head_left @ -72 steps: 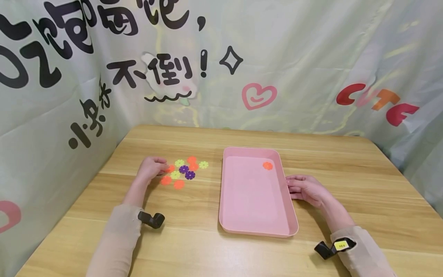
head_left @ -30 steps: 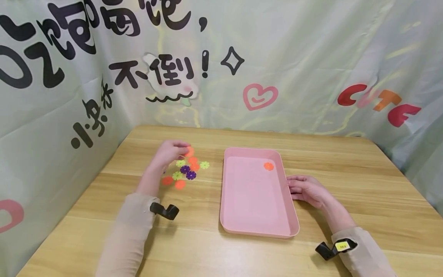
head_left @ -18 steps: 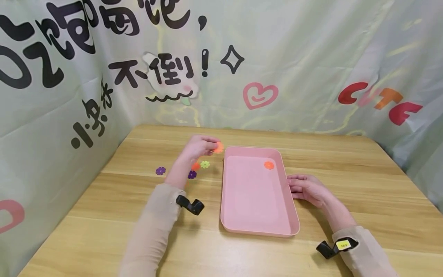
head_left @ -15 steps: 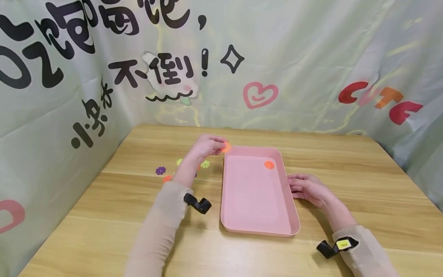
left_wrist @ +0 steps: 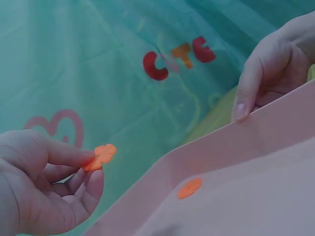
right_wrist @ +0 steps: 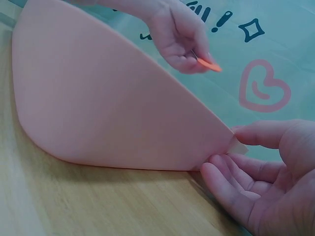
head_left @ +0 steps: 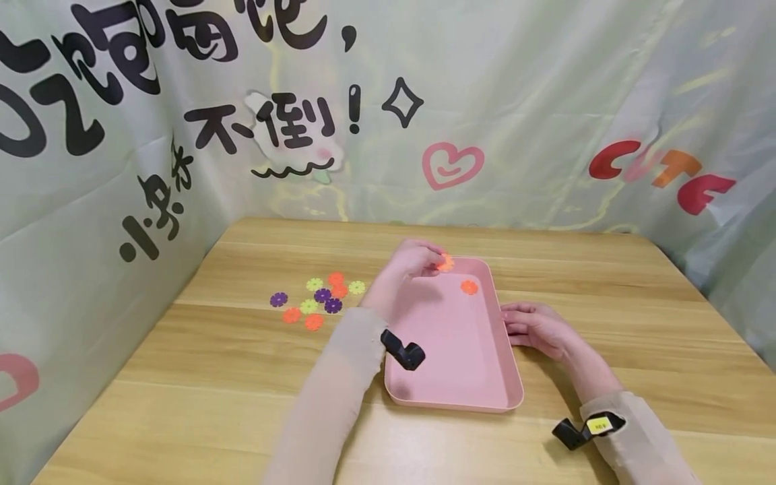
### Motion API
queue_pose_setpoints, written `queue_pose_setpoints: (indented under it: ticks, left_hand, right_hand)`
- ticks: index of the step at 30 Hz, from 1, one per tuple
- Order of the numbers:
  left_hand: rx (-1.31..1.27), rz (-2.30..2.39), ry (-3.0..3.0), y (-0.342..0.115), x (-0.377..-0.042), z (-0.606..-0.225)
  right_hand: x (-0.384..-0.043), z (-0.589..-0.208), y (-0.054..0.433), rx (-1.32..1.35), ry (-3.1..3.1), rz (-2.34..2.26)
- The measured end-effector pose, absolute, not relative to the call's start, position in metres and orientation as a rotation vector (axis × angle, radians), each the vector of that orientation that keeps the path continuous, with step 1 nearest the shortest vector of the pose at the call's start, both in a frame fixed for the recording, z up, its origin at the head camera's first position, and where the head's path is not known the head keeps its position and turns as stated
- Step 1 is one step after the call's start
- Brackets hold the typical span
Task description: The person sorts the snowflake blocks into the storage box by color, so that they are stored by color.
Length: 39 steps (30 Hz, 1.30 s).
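Pink tray sits short of the surface's far edge; wood strip between tray's left edge and loose flower discs. One orange disc inside, far right. Left hand pinches another orange flower above tray's far edge. Right hand's fingers, loosely spread, touch right wall.

Head view bright, wrist views dimmer.

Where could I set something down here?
The wooden table is bare right of the right hand and, at the front, between its left edge and the left sleeve. The pink tray is bare toward its near right corner. It's crowded among the flower-shaped pieces left of the tray, and at its far end, under the left hand.
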<state>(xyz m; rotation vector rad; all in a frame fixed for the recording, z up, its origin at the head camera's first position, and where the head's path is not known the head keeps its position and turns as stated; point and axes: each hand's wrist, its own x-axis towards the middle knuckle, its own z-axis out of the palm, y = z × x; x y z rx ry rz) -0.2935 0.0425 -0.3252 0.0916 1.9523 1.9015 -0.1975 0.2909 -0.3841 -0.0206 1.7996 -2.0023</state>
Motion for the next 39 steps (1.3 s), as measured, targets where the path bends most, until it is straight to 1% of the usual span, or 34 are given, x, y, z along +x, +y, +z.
queue_pose_setpoints:
  ticks: [7, 14, 19, 31, 39]
  left_hand:
    - [0.042, 1.919, 2.026, 0.065, -0.295, -0.339]
    - [-0.168, 1.863, 2.196, 0.081, -0.304, -0.360]
    - [-0.302, 1.852, 2.173, 0.084, -0.307, -0.369]
    - [-0.329, 1.794, 2.219, 0.094, -0.309, -0.379]
    - [-0.212, 1.699, 2.434, 0.097, -0.304, -0.381]
  right_hand:
    - [-0.197, -0.384, 0.290, -0.014, 1.792, -2.008]
    - [-0.195, -0.385, 0.288, -0.002, 1.799, -2.010]
    - [-0.195, -0.385, 0.287, -0.003, 1.804, -2.009]
    - [-0.195, -0.386, 0.290, -0.014, 1.800, -2.020]
    - [-0.195, -0.386, 0.290, -0.010, 1.809, -2.028]
